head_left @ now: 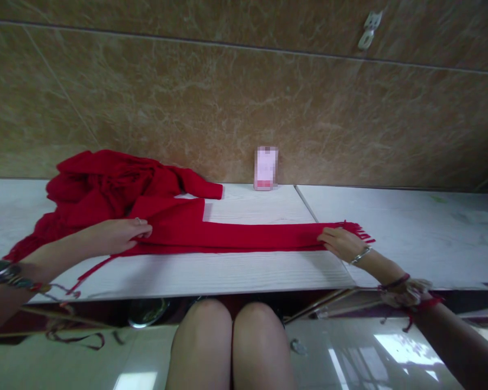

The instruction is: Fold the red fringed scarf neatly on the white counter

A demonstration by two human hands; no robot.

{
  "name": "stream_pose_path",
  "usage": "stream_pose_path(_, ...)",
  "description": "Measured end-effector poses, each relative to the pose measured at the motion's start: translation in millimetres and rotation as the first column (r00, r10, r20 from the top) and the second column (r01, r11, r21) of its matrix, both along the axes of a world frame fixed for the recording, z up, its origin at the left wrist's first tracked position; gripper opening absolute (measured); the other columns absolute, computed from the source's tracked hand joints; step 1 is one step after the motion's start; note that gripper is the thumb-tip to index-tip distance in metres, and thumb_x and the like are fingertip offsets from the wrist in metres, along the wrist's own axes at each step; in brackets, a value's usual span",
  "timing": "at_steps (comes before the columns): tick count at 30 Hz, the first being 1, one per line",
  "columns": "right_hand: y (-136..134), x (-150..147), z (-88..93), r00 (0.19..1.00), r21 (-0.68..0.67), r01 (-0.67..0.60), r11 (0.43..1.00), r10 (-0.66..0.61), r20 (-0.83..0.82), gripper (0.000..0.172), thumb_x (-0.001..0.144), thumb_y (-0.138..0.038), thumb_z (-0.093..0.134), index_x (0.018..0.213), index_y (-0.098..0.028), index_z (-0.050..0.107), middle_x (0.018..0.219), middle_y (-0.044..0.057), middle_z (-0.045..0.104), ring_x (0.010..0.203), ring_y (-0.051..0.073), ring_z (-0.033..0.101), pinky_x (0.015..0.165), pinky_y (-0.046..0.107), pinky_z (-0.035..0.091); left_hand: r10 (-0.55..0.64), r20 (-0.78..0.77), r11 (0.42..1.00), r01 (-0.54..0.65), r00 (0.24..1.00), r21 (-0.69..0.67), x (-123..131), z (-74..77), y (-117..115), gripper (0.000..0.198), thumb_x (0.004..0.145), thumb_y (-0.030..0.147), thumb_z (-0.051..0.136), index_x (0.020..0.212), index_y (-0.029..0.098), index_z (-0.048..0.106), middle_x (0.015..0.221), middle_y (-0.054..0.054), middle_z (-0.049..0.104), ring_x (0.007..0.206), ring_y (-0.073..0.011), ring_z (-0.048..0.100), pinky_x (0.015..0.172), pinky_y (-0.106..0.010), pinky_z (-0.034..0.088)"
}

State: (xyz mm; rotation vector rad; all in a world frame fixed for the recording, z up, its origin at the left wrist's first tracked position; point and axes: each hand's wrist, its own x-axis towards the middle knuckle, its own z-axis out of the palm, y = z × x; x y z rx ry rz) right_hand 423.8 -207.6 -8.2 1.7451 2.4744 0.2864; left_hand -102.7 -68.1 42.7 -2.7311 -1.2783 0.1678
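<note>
A red fringed scarf (244,237) lies stretched along a white wood-grain tabletop, its long narrow strip folded flat. Its fringe (360,232) hangs loose at the right end. On the left the fabric widens and meets a crumpled heap of red cloth (106,181); I cannot tell whether the heap is all one piece. My left hand (126,234) has its fingers closed on the wide part, near the lower edge. Close to the fringe, my right hand (339,241) pinches the strip's lower edge. A thin red cord (93,271) trails below my left hand.
A pink phone (265,169), its screen blurred out, leans on the brown marbled wall (228,108) behind the table (236,276). A white fitting (370,30) is fixed higher up. My knees (231,341) are below the table's front edge, above a shiny tiled floor.
</note>
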Motion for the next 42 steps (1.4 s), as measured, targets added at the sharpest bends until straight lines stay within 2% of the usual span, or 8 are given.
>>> stream_pose_path(3, -3.7, 0.7, -7.5, 0.999, 0.031, -0.012, 0.999, 0.013, -0.029, 0.026, 0.077, -0.01, 0.04, 0.085, -0.018, 0.064, 0.085, 0.009, 0.063, 0.08, 0.02, 0.059, 0.074, 0.032, 0.048, -0.055, -0.121, 0.989, 0.038, 0.991, -0.14, 4.7, -2.1, -8.9, 0.029, 0.075, 0.008, 0.045, 0.097, 0.019, 0.058, 0.107, -0.003, 0.061, 0.101, -0.0145, 0.053, 0.086, -0.026, 0.04)
stream_pose_path(6, -2.1, 1.2, -12.3, 0.994, 0.087, -0.021, 0.996, 0.03, -0.104, 0.031, 0.075, -0.009, 0.039, 0.092, -0.018, 0.063, 0.094, 0.009, 0.063, 0.089, 0.021, 0.058, 0.081, 0.037, 0.048, -0.057, -0.146, 0.995, 0.045, 0.988, -0.085, 19.3, -2.7, -17.2, 0.033, 0.077, 0.009, 0.041, 0.107, 0.016, 0.055, 0.115, -0.008, 0.057, 0.108, -0.0191, 0.05, 0.089, -0.032, 0.039)
stream_pose_path(11, 4.9, -1.4, -20.5, 0.984, 0.105, -0.071, 0.992, 0.087, -0.153, 0.043, 0.075, -0.008, 0.037, 0.112, -0.02, 0.056, 0.117, 0.007, 0.057, 0.107, 0.019, 0.052, 0.092, 0.039, 0.045, -0.123, -0.085, 0.992, 0.121, 0.989, -0.028, 39.3, -10.8, -22.0, 0.037, 0.074, 0.009, 0.041, 0.105, 0.021, 0.058, 0.113, -0.008, 0.058, 0.102, -0.0212, 0.055, 0.09, -0.033, 0.04)
stream_pose_path(20, 0.1, 5.9, -20.6, 0.962, 0.019, -0.057, 0.998, 0.059, -0.265, 0.045, 0.081, -0.01, 0.031, 0.118, -0.024, 0.052, 0.122, 0.002, 0.055, 0.114, 0.016, 0.048, 0.096, 0.036, 0.043, -0.121, -0.046, 0.984, 0.113, 0.992, -0.14, 32.2, -0.2, -18.7, 0.04, 0.074, 0.013, 0.043, 0.108, 0.027, 0.058, 0.114, -0.003, 0.059, 0.105, -0.0209, 0.053, 0.087, -0.029, 0.042)
stream_pose_path(27, -3.8, 4.9, -25.9, 0.959, -0.019, -0.081, 0.997, 0.073, -0.275, 0.039, 0.083, -0.015, 0.036, 0.115, -0.024, 0.056, 0.124, 0.007, 0.053, 0.118, 0.02, 0.043, 0.096, 0.042, 0.04, -0.111, -0.129, 0.978, 0.085, 0.985, -0.189, 38.1, -6.1, -30.3, 0.048, 0.075, 0.006, 0.041, 0.118, 0.022, 0.051, 0.123, -0.006, 0.054, 0.111, -0.0185, 0.049, 0.092, -0.032, 0.037)
stream_pose_path(31, -5.6, 3.3, -26.4, 0.966, -0.01, -0.068, 0.998, 0.064, -0.249, 0.039, 0.082, -0.016, 0.037, 0.116, -0.023, 0.055, 0.125, 0.008, 0.051, 0.119, 0.021, 0.043, 0.096, 0.042, 0.04, -0.11, -0.104, 0.974, 0.086, 0.989, -0.21, 42.2, -0.7, -33.0, 0.042, 0.077, 0.014, 0.044, 0.119, 0.02, 0.05, 0.122, -0.007, 0.053, 0.111, -0.0194, 0.048, 0.094, -0.033, 0.035)
stream_pose_path(37, -4.0, -3.8, -27.4, 0.973, 0.037, -0.085, 0.996, 0.091, -0.214, 0.047, 0.078, -0.009, 0.036, 0.122, -0.021, 0.05, 0.127, 0.009, 0.05, 0.119, 0.021, 0.042, 0.095, 0.045, 0.039, -0.235, 0.023, 0.963, 0.236, 0.972, -0.132, 87.3, 0.9, -34.3, 0.037, 0.083, 0.038, 0.045, 0.114, 0.02, 0.054, 0.119, -0.009, 0.053, 0.109, -0.022, 0.048, 0.095, -0.033, 0.033)
stream_pose_path(42, -1.9, -9.3, -29.6, 0.986, -0.007, -0.087, 0.996, 0.085, -0.145, 0.056, 0.072, 0.002, 0.031, 0.121, -0.017, 0.05, 0.127, 0.011, 0.049, 0.118, 0.021, 0.043, 0.094, 0.042, 0.041, -0.381, 0.183, 0.912, 0.402, 0.906, -0.088, 152.0, -19.6, -33.5, 0.045, 0.087, 0.043, 0.038, 0.127, 0.024, 0.041, 0.134, -0.008, 0.039, 0.12, -0.0192, 0.038, 0.099, -0.03, 0.028)
